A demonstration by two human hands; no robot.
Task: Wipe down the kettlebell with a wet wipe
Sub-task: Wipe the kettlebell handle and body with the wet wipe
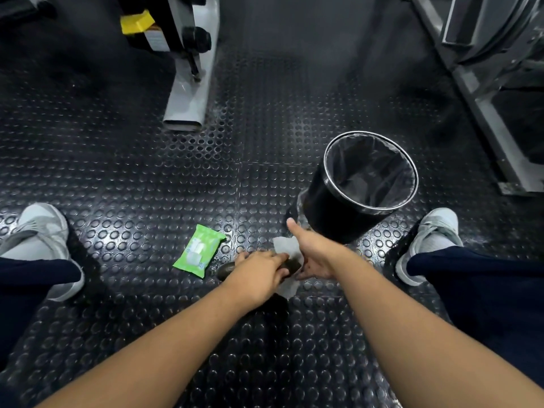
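Grip, left hand [259, 272]: fingers curled over the top of the kettlebell [291, 265], closed round it, knuckles up, forearm reaching in from the lower left.
Grip, right hand [316, 254]: fingers bent down round the wet wipe [285, 245], holding it against the kettlebell's right side; thumb stuck out straight, pointing away from the body.
Kettlebell position: on the floor [147, 172] between the person's feet, mostly hidden under both hands; only dark, dull, rounded patches show.
Wet wipe: white, thin and crumpled, with edges showing above and below the right hand.
Wipes pack [198, 251]: green, soft, flat pouch lying on the floor just left of the kettlebell.
Bin [329, 207]: round, glossy black, bright rim, lined with a clear bag; stands beyond the right hand.
Floor: black rubber with raised round studs.
Shoes [44, 231]: pale grey, set wide apart.
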